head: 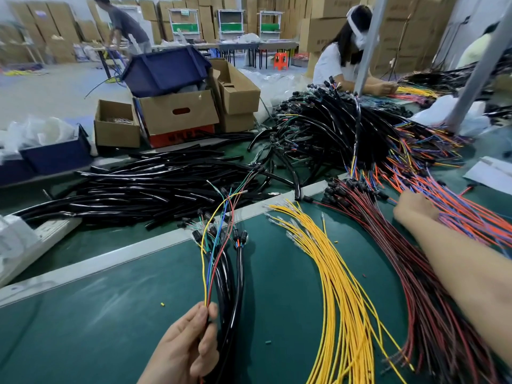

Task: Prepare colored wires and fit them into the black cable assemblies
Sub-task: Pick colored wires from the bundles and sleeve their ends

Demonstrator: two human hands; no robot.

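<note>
My left hand [188,345] pinches a small bunch of colored wires [214,245] (yellow, blue, red, green) near the table's front, holding them upright. Beside it lie a few black cable assemblies [232,273] with connectors at their far ends. My right hand [414,209] reaches far right into a pile of orange and purple wires [457,206]; its fingers are curled into the wires, and what they hold is hidden. A fan of yellow wires [340,278] and a bundle of dark red wires [410,267] lie between my arms.
A big heap of black tubing [144,189] covers the left of the green table [83,328]. Cardboard boxes [177,112] and blue bins [166,69] stand behind. Finished black harnesses [327,128] pile up at the back right, where another person [340,56] works.
</note>
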